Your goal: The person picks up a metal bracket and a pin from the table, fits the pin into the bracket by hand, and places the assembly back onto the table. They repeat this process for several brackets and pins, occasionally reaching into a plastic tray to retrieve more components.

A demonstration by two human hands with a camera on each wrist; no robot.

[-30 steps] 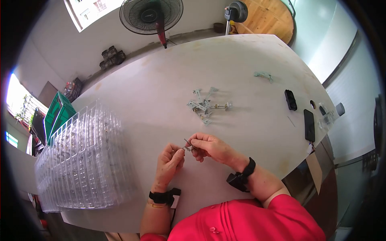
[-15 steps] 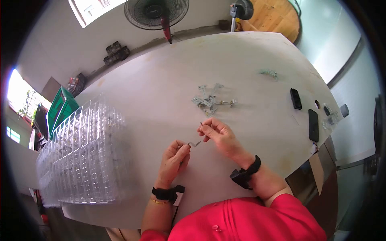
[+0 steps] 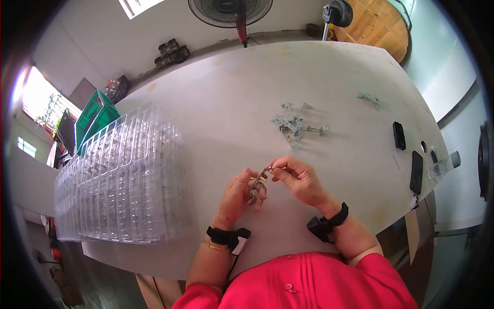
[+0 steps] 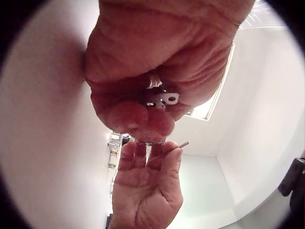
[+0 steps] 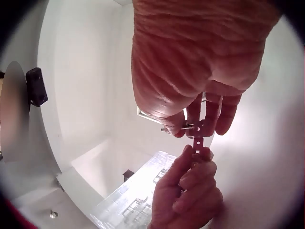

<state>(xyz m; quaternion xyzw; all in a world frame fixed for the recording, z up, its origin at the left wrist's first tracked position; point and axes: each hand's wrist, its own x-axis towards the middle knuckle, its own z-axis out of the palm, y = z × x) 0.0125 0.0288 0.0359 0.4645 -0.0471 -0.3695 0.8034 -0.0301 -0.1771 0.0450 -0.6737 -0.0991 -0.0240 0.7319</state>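
Curled fingers of the left hand [image 3: 237, 200] [image 4: 157, 52] grip a small metal bracket with holes [image 4: 169, 98] [image 5: 198, 143]. Opposite it, the right hand [image 3: 303, 184] [image 5: 200, 57] pinches a thin metal pin [image 4: 183, 145] [image 5: 167, 129] between thumb and fingers. Its fingertips meet the far end of the bracket, close to the left fingertips. Whether the pin passes through a hole cannot be told. Beyond the hands on the table lies a loose pile of pale metal parts [image 3: 290, 124].
Stacked clear plastic trays [image 3: 121, 190] cover the left of the table [image 3: 231, 77], beside a green crate [image 3: 105, 121]. On the right lie another metal part [image 3: 369, 98], a black object [image 3: 399, 135] and a phone [image 3: 417, 172]. A fan [image 3: 230, 7] stands behind.
The hands were apart half a second ago and now meet. The left hand has turned, with the bracket pointing up toward the right hand. The head view has shifted, moving the table scene rightward.
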